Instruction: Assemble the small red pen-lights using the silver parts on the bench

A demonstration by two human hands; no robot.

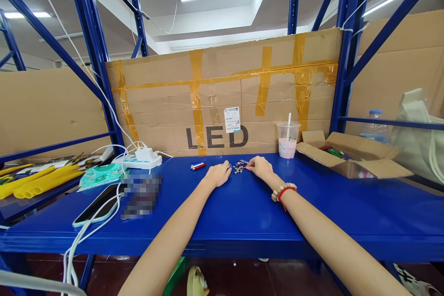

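Observation:
Both my arms reach far out over a blue shelf top [243, 212]. My left hand [218, 175] rests on it with fingers curled, pinching a small metal ring at its fingertips. My right hand [261, 166] lies close to the right of it, fingers closed at the edge of a little pile of small metal parts [238, 167] that sits between the two hands. What the right fingers hold is too small to make out. A bead bracelet and a red cord [284, 191] circle my right wrist.
Behind stands a taped cardboard sheet marked LED [222, 101]. A pink drink cup with straw [287, 140] and an open carton [350, 155] sit right. Red and blue small items [197, 165], a power strip [138, 161], a phone [99, 210] and cables lie left.

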